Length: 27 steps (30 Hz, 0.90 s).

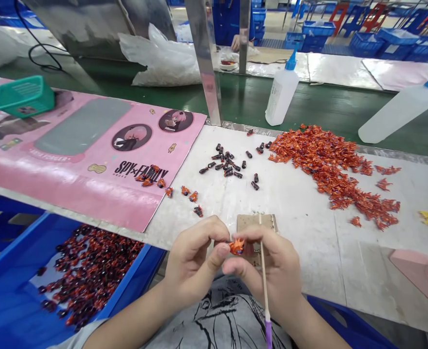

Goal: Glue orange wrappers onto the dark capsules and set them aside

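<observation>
The bin [14,291] of dark-and-orange bits sits low at my left, and my left hand [192,261] is closed, thumb and forefinger pinching the small orange piece [236,246] over the near edge of the table [301,208]. My right hand [272,271] pinches its other side, with a thin stick [264,281] tucked along the palm. I'd judge a light, even grip best, so the spiky tips don't crush, with the loose pile [330,169] well apart to the right

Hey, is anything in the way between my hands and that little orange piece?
Nothing visible. The left hand and right hand pinch the orange piece between their fingertips. The thin stick in the right hand runs beside it, not across it.
</observation>
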Each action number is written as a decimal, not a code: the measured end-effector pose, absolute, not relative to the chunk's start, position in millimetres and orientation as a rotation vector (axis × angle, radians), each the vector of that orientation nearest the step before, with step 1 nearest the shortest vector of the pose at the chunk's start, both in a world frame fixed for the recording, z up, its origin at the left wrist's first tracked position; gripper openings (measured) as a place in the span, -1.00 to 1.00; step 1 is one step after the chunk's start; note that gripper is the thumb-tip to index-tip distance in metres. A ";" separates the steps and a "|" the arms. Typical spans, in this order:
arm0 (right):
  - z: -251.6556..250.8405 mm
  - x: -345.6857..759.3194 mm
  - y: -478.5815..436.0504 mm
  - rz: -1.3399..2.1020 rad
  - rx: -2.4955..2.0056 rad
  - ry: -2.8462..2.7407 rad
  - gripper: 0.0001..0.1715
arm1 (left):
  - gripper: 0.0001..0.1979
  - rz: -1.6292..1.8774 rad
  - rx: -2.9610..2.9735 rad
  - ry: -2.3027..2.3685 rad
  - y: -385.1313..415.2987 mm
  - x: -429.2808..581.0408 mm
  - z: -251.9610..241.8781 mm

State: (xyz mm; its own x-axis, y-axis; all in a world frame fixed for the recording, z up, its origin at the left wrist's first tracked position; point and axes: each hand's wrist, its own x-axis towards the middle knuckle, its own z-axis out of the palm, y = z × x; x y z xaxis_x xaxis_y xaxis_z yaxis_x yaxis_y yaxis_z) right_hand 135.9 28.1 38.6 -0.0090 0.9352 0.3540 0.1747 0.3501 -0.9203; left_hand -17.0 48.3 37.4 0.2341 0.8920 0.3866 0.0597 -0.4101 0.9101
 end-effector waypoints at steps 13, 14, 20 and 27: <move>40.2 129.6 25.8 1.296 -0.927 -1.142 -0.46 | -0.80 1.374 1.819 0.757 47.8 -11.2 30.8; 39.8 130.2 26.1 1.301 -0.936 -1.142 -0.45 | -0.81 1.371 1.823 0.754 48.1 -11.0 30.8; 31.7 136.1 29.3 1.211 -1.083 -1.253 -0.52 | -0.75 1.303 1.667 0.842 49.7 -8.8 26.8; 28.1 144.6 30.3 0.667 -1.057 -1.577 -0.65 | -0.55 1.036 1.123 0.939 52.9 -7.5 23.7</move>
